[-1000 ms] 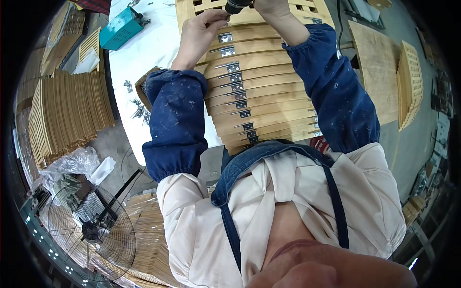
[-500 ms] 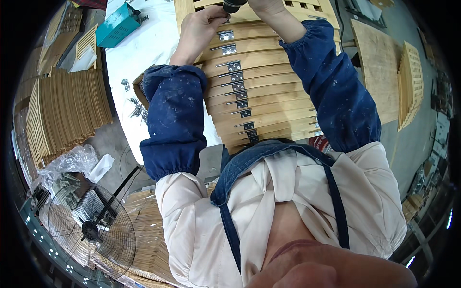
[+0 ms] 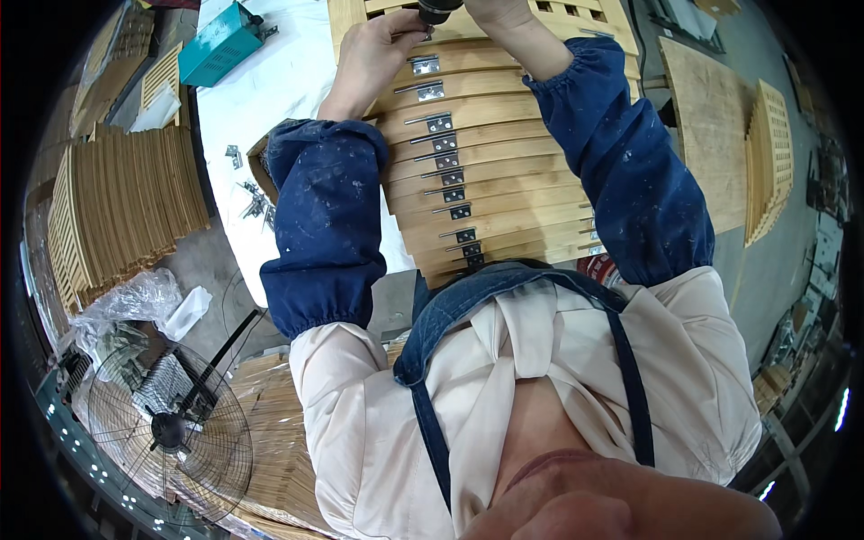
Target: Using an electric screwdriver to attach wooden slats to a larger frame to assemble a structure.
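My left hand (image 3: 378,56) reaches over the wooden slatted panels, thumb and fingers pinched on a small metal hinge (image 3: 428,37), mostly hidden by the fingertips. Right above it is the dark round nose of a power screwdriver (image 3: 438,8), its body cut off by the top edge. Beside the tool, my right hand (image 3: 498,13) is closed on it, though its fingers are partly out of view. Toward me, a row of silver hinges with pins (image 3: 430,91) lies along the overlapping light wooden panels (image 3: 504,135).
Left on the white-covered table are a teal metal box (image 3: 219,45), loose hinges (image 3: 257,203) and an open carton (image 3: 259,166) partly under my sleeve. Stacked slatted panels (image 3: 135,211) and a standing fan (image 3: 169,432) are farther left. A plywood board (image 3: 711,135) lies at right.
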Action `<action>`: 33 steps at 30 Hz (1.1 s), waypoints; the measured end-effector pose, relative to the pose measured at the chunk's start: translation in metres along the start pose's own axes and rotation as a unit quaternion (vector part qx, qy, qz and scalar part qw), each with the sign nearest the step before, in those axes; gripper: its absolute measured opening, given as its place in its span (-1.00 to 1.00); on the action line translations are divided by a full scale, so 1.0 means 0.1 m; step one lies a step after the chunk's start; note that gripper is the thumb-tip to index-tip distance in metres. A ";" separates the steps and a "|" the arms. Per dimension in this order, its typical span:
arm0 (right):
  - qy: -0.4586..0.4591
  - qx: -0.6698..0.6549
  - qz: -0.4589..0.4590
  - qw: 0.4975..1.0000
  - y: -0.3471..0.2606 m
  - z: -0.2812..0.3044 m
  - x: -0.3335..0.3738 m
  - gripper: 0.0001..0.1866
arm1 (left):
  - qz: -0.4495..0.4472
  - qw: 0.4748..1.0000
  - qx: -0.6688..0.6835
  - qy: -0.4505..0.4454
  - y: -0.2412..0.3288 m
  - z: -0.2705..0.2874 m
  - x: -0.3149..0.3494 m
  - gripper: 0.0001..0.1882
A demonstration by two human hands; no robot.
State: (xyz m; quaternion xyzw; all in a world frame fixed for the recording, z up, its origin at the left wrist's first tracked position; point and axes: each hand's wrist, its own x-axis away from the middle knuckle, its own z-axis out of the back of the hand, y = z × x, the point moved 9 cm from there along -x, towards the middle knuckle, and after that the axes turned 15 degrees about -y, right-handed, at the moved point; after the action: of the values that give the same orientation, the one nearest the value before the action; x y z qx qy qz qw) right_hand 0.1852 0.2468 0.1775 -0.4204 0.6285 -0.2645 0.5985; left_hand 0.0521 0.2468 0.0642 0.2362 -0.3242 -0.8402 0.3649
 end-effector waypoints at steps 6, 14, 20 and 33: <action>0.000 -0.006 -0.011 1.000 0.02 0.00 0.01 -0.82 | 0.013 1.000 0.021 -0.008 -0.03 -0.01 0.01 -0.75; -0.010 -0.003 -0.018 1.000 0.03 -0.02 0.01 -0.81 | 0.030 0.998 0.053 -0.019 -0.04 0.00 0.03 -0.75; -0.022 -0.006 -0.014 1.000 0.03 -0.08 0.01 -0.82 | -0.035 0.995 -0.093 -0.005 0.25 0.25 0.10 -0.63; -0.041 0.015 -0.049 0.998 0.10 -0.12 -0.02 -0.89 | -0.033 0.999 -0.040 0.001 0.20 0.21 0.10 -0.74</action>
State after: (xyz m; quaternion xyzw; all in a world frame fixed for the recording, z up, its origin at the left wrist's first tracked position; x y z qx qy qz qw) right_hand 0.1713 0.2511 0.1723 -0.4524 0.5781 -0.2859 0.6160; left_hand 0.0413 0.2364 0.0909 0.2333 -0.2822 -0.8637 0.3464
